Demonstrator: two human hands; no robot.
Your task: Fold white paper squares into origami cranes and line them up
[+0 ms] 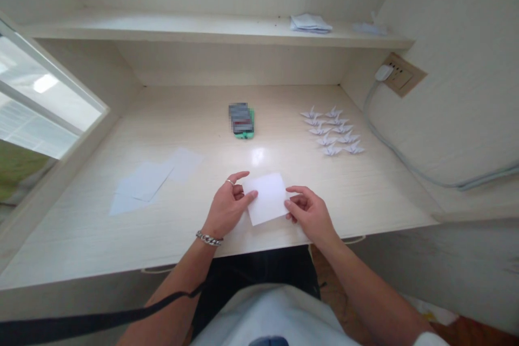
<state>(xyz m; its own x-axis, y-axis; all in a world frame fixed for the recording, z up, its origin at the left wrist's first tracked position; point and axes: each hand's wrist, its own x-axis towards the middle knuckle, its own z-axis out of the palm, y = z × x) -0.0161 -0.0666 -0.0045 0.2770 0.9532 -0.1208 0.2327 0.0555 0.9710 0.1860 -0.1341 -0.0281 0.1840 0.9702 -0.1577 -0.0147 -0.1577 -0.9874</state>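
Observation:
A small white sheet of paper is held just above the desk, near its front edge. My left hand pinches the sheet's left side, thumb on top and index finger stretched out past it. On the opposite side, my right hand grips the right edge between thumb and curled fingers. Folded white paper cranes stand in two rows at the back right. Several loose white sheets overlap on the desk to the left.
A phone-like object with a green edge, partly pixelated, lies at the middle back. Above, a shelf carries folded paper. A cable runs from the wall socket along the right side. A window is at left.

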